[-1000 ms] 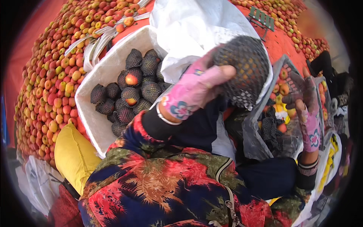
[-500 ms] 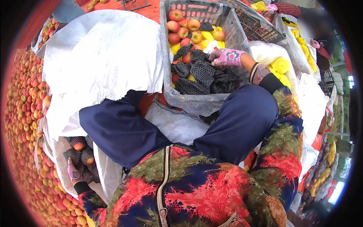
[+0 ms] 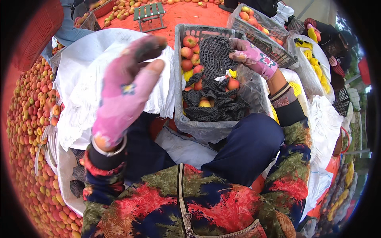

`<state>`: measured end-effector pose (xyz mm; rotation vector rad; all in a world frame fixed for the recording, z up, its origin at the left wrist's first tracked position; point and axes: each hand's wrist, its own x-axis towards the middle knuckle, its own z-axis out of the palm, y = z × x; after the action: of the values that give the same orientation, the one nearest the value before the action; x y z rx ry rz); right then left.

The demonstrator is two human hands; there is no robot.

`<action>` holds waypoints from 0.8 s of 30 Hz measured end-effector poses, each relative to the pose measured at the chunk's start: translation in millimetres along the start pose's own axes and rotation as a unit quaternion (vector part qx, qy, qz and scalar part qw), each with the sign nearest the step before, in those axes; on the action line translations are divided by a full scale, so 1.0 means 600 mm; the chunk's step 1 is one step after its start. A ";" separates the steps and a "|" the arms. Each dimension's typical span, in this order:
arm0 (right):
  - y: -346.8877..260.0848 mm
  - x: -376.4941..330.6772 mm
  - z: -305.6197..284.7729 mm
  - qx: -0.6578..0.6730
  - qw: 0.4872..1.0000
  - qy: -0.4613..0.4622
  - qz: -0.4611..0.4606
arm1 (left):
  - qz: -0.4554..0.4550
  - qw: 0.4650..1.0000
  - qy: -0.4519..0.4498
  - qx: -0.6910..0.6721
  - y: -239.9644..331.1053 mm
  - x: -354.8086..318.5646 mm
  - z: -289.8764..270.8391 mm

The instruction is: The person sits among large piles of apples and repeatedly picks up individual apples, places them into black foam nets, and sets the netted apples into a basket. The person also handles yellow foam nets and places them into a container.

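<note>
My right hand (image 3: 256, 59), in a pink flowered glove, pinches the edge of a black foam net sleeve (image 3: 214, 55) and holds it up over a grey plastic-lined crate (image 3: 212, 127). Inside the crate are red-yellow apples (image 3: 187, 52) and a heap of more black net sleeves (image 3: 204, 113), with bits of yellow netting among them. My left hand (image 3: 127, 85), gloved the same way, is raised left of the crate above a white sheet (image 3: 99, 47). Its fingers are curved and apart, with nothing between them. Dark netted items (image 3: 78, 173) lie in a white bag at my left.
A large heap of loose apples (image 3: 33, 146) spreads along the left. Beyond the crate stand a folding stool (image 3: 149, 16) and a second crate (image 3: 274, 49) with apples. Bags with yellow nets (image 3: 313, 59) and a person's gloved hand (image 3: 336, 66) are at the right.
My left hand has come up and forward from the netted apples in the bag at lower left. My right hand has lifted a black net sleeve from the heap. The view has tilted up.
</note>
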<state>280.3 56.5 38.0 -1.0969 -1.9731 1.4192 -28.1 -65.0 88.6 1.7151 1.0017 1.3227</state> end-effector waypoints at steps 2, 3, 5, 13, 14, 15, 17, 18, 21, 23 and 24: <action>-0.069 -0.007 0.022 0.017 0.998 0.020 -0.049 | -0.018 0.999 0.016 -0.021 -0.052 0.051 0.057; -0.095 -0.012 0.026 -0.096 0.993 0.068 -0.021 | -0.062 0.996 -0.011 -0.070 -0.080 0.063 0.077; -0.087 -0.009 0.012 -0.044 0.994 0.088 -0.052 | -0.132 0.963 -0.042 -0.230 -0.104 0.071 0.117; -0.039 0.071 0.047 -0.072 0.993 0.095 0.019 | -0.176 0.928 0.106 -0.311 -0.181 0.050 0.084; -0.039 0.074 0.071 -0.034 0.992 0.083 0.088 | -0.155 0.937 0.126 -0.287 -0.180 0.048 0.077; -0.038 0.049 0.070 -0.247 0.948 0.198 -0.023 | -0.118 0.951 0.104 -0.266 -0.196 0.063 0.096; -0.036 0.065 0.106 -0.354 0.877 0.270 -0.178 | -0.095 0.976 0.111 -0.164 -0.202 0.057 0.079; -0.047 0.069 0.125 -0.286 0.901 0.257 -0.203 | -0.082 0.983 0.116 -0.113 -0.207 0.054 0.077; -0.094 0.061 0.156 -0.190 0.970 0.123 -0.088 | -0.100 0.966 0.120 -0.205 -0.197 0.047 0.078; -0.073 0.053 0.169 -0.209 0.970 0.099 -0.079 | -0.158 0.937 0.088 -0.299 -0.185 0.047 0.078; -0.059 0.050 0.165 -0.164 0.978 0.106 -0.071 | -0.141 0.937 0.070 -0.312 -0.180 0.049 0.080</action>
<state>177.1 20.9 34.0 -1.1640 -2.1260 0.8831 8.4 2.8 -6.1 0.9730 0.7531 1.3891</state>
